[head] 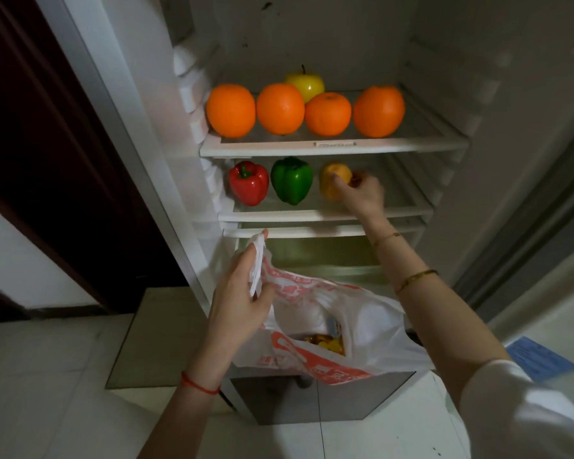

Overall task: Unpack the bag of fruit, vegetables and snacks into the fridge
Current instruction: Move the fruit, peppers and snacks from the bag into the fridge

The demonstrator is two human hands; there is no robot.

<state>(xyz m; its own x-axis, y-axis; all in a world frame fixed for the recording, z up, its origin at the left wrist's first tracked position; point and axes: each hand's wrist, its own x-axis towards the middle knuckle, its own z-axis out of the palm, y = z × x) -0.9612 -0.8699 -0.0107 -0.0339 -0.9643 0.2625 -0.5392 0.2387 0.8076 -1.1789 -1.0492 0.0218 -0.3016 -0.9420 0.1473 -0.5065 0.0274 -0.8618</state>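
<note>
Fingers of the right hand point(362, 193) are wrapped around a yellow-orange bell pepper point(334, 180), clamped on its right side, with the pepper sitting to the left of the palm and partly hidden by the fingers. It rests at the middle of the second fridge shelf point(312, 214), set back a little from that shelf's front edge. Whether it is bearing fully on the shelf or partly carried by the hand cannot be told. Just beside it to the left stands a green bell pepper point(291, 179), and left of that, near the shelf's left end, a red bell pepper point(248, 183); the three are apart from one another.

On the upper shelf point(332, 148), four oranges point(280, 108) line up along the front edge, with a yellow apple point(305, 83) behind them toward the back.

Below, the left hand point(242, 293) is closed on one handle of a white plastic bag with red print point(362, 329), pinching it between thumb and fingers and holding the bag's mouth open in front of the lower fridge compartments. Snack packets point(325, 344), yellow and orange, show inside the bag. The right forearm crosses above the bag's right edge and carries two gold bracelets point(415, 279); the left wrist wears a red string point(198, 385).
</note>
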